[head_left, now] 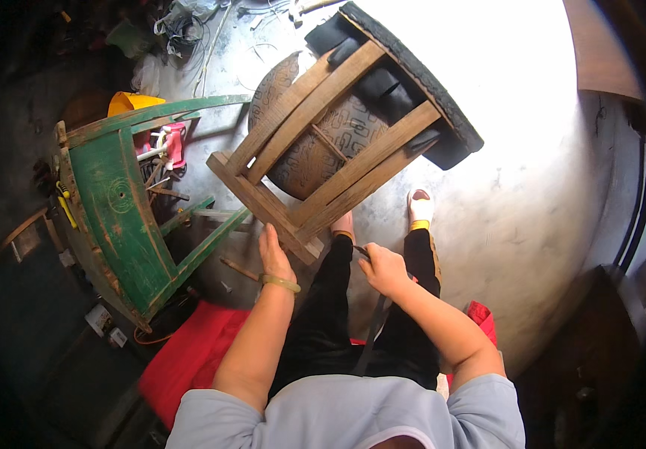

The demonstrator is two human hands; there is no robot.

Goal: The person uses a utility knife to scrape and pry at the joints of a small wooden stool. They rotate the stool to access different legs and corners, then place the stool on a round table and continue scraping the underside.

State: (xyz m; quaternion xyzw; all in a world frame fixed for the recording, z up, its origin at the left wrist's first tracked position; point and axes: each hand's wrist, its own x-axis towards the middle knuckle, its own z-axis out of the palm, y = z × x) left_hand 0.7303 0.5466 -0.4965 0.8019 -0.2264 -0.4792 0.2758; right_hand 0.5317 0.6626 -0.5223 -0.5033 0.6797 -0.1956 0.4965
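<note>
A small wooden stool frame [353,176], with bare legs and rails and a torn black covering [454,146] at its far end, lies tilted in front of me. Against its near left rail rests my left hand [276,258], fingers stretched out along the wood; a pale green bangle [280,283] circles the wrist. My right hand [386,271] is closed in front of my right leg, apart from the frame. Something dark and narrow [361,251] pokes out of that fist; its kind is unclear. A black strap [371,337] hangs below the hand.
Behind the frame sits a round brown patterned seat [274,86]. To the left, a worn green wooden stool [124,202] lies on its side, with a pink object [175,145] and yellow-handled pliers [66,203] near it. Red cloth [196,355] is beside me. Wires and bags [181,30] lie far left.
</note>
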